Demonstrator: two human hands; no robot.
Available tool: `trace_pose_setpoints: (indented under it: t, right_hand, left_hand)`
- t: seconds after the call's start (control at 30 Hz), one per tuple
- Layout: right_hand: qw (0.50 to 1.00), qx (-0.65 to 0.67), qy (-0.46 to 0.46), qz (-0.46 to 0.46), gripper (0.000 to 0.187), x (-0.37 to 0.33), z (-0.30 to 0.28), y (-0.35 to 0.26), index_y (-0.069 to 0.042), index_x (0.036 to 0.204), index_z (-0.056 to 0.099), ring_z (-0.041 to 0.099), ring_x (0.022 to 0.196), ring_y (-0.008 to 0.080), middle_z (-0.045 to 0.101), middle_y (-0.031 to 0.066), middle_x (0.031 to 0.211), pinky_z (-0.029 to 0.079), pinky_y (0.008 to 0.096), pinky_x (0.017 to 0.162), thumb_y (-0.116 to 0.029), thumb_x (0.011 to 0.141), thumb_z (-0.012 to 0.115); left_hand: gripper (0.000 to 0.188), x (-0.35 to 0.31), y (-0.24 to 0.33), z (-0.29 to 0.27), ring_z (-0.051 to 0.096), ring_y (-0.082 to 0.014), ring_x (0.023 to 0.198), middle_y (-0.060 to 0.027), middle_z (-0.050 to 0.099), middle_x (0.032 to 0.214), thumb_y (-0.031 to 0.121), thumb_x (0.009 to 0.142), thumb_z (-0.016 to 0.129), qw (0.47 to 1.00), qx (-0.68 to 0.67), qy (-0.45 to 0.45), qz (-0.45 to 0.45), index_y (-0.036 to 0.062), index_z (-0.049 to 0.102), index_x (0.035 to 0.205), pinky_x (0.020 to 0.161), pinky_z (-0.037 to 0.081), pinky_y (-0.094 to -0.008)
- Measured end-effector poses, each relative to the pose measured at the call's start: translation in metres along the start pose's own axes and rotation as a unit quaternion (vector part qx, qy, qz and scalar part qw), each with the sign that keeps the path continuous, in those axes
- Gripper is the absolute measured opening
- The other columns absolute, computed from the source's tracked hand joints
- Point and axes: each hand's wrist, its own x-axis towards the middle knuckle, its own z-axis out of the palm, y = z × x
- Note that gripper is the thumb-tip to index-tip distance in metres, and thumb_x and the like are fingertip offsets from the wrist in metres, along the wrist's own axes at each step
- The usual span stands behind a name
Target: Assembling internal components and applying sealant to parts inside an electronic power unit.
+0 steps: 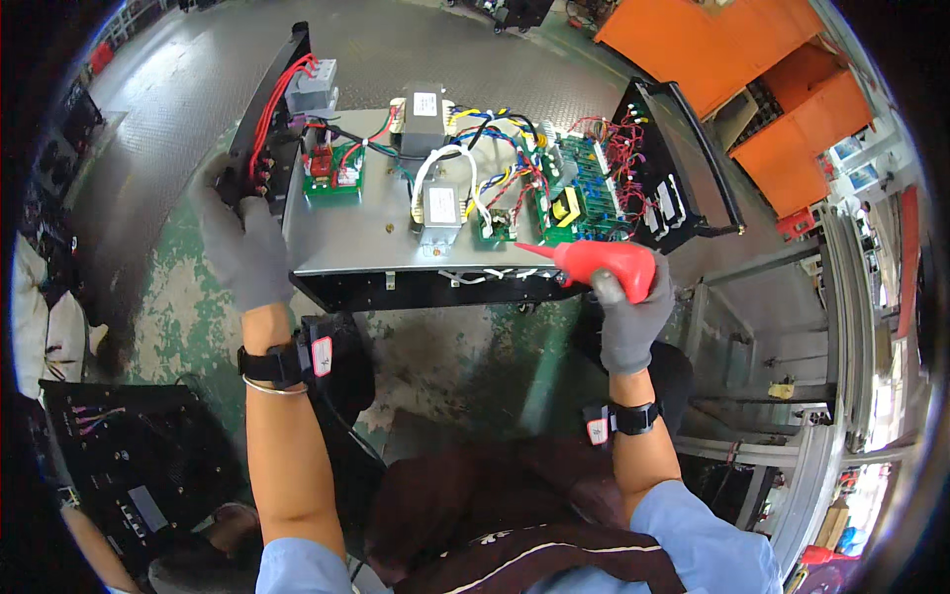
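Note:
In my right hand (633, 322), gloved in grey, is a red squeeze bottle (609, 265). Its thin tapered nozzle points left, over the front edge of an open electrical chassis (346, 233). My left hand (242, 243), also in a grey glove, closes on the black end panel (267, 129) at the chassis's left side, near red wires (274, 114); its fingertips are partly hidden. On the metal base sit two transformers, the front one (441, 210) and the rear one (426, 119), a small green board (334, 170) and a larger green circuit board (584, 188).
A black panel with a handle (683, 158) stands at the chassis's right end. Orange cabinets (712, 45) are at the far right, with a metal frame rack (792, 396) nearer. Another black panel (148, 465) lies lower left, beside another person's arm (94, 549).

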Motion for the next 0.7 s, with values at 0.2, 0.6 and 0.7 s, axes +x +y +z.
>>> trace_pose_setpoints:
  t: [0.2, 0.6, 0.7]
  right_hand:
    - [0.972, -0.132, -0.138, -0.137, 0.044, 0.014, 0.03, -0.017, -0.006, 0.088, 0.059, 0.06, 0.072, 0.0237, 0.062, 0.0093, 0.078, 0.048, 0.0341, 0.067, -0.032, 0.062, 0.083]
    - [0.915, -0.182, -0.296, -0.207, 0.037, 0.076, 0.103, -0.032, -0.006, 0.082, 0.062, 0.061, 0.069, 0.0257, 0.063, 0.0116, 0.076, 0.048, 0.0358, 0.065, -0.033, 0.065, 0.079]
    - [0.906, -0.179, -0.319, -0.213, 0.038, 0.074, 0.107, -0.033, -0.006, 0.082, 0.062, 0.062, 0.068, 0.0261, 0.064, 0.0117, 0.076, 0.049, 0.0356, 0.063, -0.035, 0.065, 0.079]
  left_hand:
    - [0.049, 0.002, -0.006, 0.0, 0.052, -0.0201, 0.111, -0.0118, 0.054, 0.119, -0.01, 0.075, 0.042, 0.999, 0.029, 0.009, 0.01, 0.0019, 0.048, 0.122, 0.098, 0.038, -0.0322]
    - [0.043, 0.01, -0.012, -0.004, 0.061, -0.0243, 0.103, -0.0118, 0.062, 0.112, 0.001, 0.077, 0.05, 0.992, 0.079, 0.041, 0.088, 0.0113, 0.054, 0.119, 0.089, 0.045, -0.035]
    - [0.033, 0.004, -0.002, -0.002, 0.056, -0.0355, 0.094, -0.0192, 0.057, 0.101, 0.002, 0.076, 0.047, 0.974, 0.106, 0.096, 0.174, 0.0041, 0.051, 0.108, 0.083, 0.045, -0.0419]
